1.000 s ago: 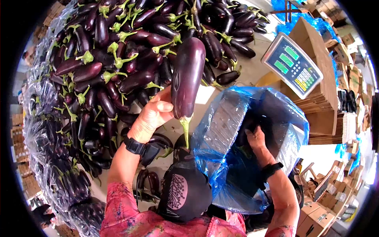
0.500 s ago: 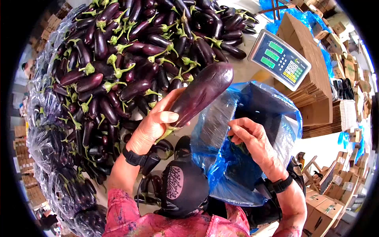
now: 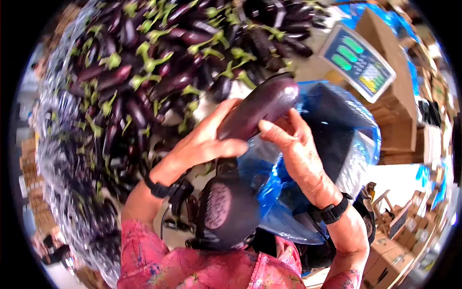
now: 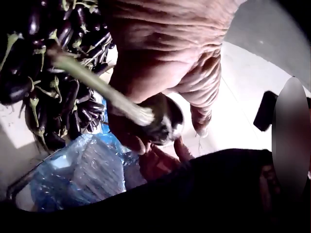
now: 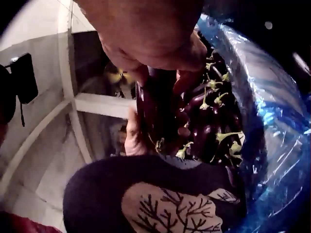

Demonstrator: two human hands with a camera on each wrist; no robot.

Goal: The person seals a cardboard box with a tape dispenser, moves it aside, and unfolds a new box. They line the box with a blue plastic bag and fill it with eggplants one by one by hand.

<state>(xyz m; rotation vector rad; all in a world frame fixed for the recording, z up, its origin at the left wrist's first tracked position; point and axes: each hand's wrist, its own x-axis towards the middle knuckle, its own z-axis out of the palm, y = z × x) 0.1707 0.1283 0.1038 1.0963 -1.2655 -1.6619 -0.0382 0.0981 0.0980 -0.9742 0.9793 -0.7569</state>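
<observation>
A large dark purple eggplant (image 3: 262,106) lies slanted between both hands in the head view. My left hand (image 3: 204,139) holds its lower left part; in the left wrist view the pale green stem (image 4: 104,90) points past that hand (image 4: 163,53). My right hand (image 3: 305,159) grips the eggplant from the right, thumb and fingers on its side. The right wrist view has this hand (image 5: 150,34) with fingers on both sides of the dark eggplant (image 5: 158,104). Below and behind the hands is a blue plastic bag (image 3: 370,127) with a dark interior.
A big heap of eggplants (image 3: 168,84) fills the left and top. At the upper right, a scale display (image 3: 358,60) stands in front of folded cardboard (image 3: 387,43). Clear plastic wrap (image 3: 57,159) borders the heap; cardboard boxes (image 3: 385,262) sit at the lower right.
My right hand has come up out of the blue bag, empty at first, and now grips the eggplant. My left hand has tilted the eggplant and moved it rightward.
</observation>
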